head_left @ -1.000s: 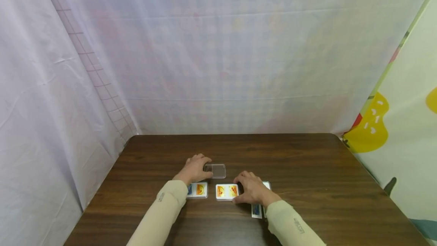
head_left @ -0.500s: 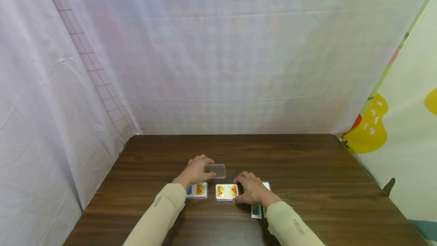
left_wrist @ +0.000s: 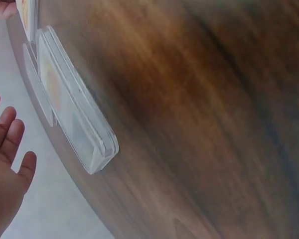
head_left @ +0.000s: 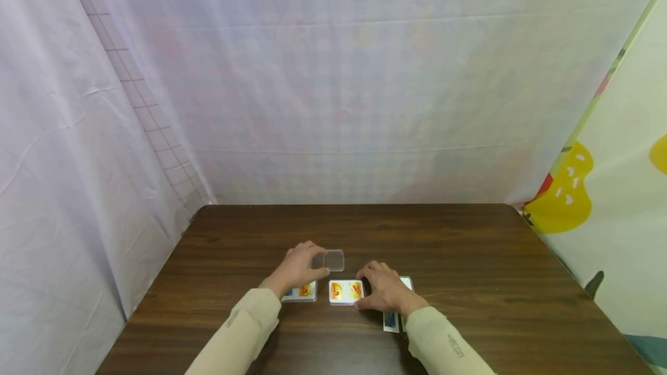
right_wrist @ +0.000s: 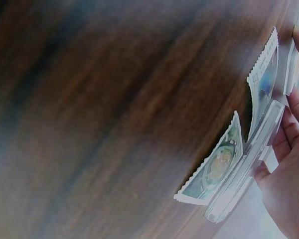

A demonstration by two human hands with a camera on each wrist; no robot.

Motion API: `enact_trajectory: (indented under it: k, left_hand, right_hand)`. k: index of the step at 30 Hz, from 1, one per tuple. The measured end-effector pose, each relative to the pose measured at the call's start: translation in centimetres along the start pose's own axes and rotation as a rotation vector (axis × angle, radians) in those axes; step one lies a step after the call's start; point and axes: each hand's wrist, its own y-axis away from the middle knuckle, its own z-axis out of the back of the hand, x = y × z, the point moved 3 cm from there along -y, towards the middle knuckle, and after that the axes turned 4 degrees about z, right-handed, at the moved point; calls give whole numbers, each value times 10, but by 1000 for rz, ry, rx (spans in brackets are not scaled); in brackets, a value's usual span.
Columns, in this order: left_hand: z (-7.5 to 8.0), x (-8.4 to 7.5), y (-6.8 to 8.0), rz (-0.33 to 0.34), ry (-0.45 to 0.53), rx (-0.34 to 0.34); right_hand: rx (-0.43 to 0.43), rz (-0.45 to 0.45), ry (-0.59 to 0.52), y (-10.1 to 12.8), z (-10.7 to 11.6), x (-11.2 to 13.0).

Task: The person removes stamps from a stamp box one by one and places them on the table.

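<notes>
Clear lid point(head_left: 333, 260) | head: visible | right wrist: serrated cards point(right_wrist: 217, 167) visible

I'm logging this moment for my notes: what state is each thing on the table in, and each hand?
Clear lid: flat on the table, left hand at its edge.
Left card case: lying flat, partly hidden by the wrist.
Middle card case: flat, right hand touching it.
Loose cards: on the table by the right hand.
Left hand: fingers straight.
Right hand: resting on a case.
</notes>
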Motion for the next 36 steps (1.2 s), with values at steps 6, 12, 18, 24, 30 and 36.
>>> enact_trajectory:
  k: [6,12,18,24,30,36]
  left_hand:
    - [-4,-1,5,-21,22,-10]
    - [-9,-4,10,0,38,-6]
    - [-17,-7,14,16,33,-19]
    - [-23,-9,14,5,-19,-63]
    - [-27,-11,15,-1,-42,-80]
    - [-30,-12,17,26,-57,-64]
  right_hand:
    - [6,-6,-11,0,-1,-1]
    - [13,-9,-11,0,-1,0]
    - [11,-3,-10,0,-2,1]
    - [3,1,-2,-1,-2,-1]
    - [2,-4,-7,-1,-1,0]
    - [7,-11,-13,0,-1,1]
